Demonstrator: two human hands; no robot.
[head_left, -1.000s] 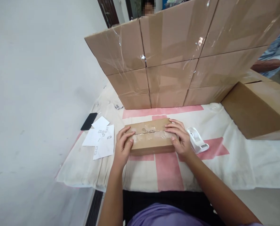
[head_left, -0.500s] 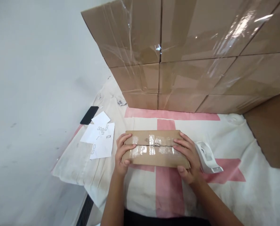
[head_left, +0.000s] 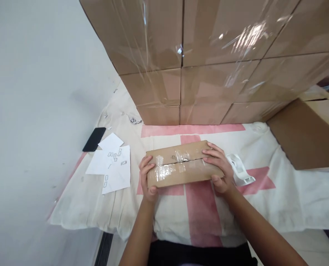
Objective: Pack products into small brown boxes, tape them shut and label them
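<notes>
A small cardboard box (head_left: 185,171) with strips of clear tape across its middle seam is between my two hands. My left hand (head_left: 147,177) grips its left end, thumb at the near edge and fingers over the top. Around the right end, my right hand (head_left: 219,170) is closed in the same way. The box is slightly tilted, its right end farther from me than its left. Just right of my right hand lies a white tape dispenser (head_left: 240,171) on the pink and white cloth (head_left: 203,218).
Large cardboard boxes (head_left: 208,85) under clear wrap stand stacked at the back. Printed white papers (head_left: 116,168) and a black phone (head_left: 94,139) lie at left, near the wall. An open-looking brown carton (head_left: 305,136) is at right, with a tape roll (head_left: 260,127) beside it.
The box has turned a little, its right end going up and away from me, with both hands still on it. The view has shifted to the right.
</notes>
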